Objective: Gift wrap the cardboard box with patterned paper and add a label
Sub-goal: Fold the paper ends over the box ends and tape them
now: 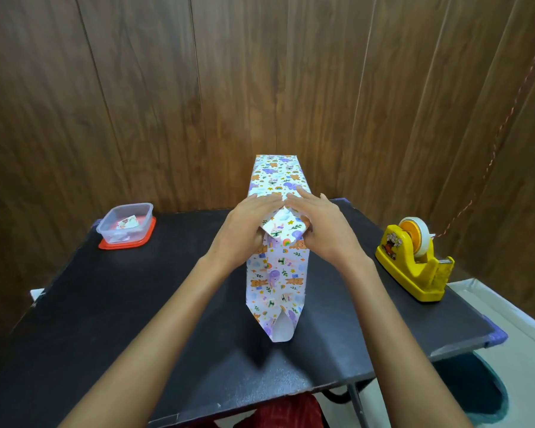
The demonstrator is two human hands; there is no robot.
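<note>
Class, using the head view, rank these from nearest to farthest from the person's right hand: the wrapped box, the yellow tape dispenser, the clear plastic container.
1. Box wrapped in patterned paper: centre, touched by the right hand.
2. Yellow plastic tape dispenser: off to the right.
3. Clear plastic container on a red lid: far left.

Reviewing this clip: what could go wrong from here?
1. The left hand and right hand both press the folded flap. The tape dispenser sits well off to the right, so reaching for it may let the fold spring open.
2. The paper still gapes at its near end and could crease.
</note>
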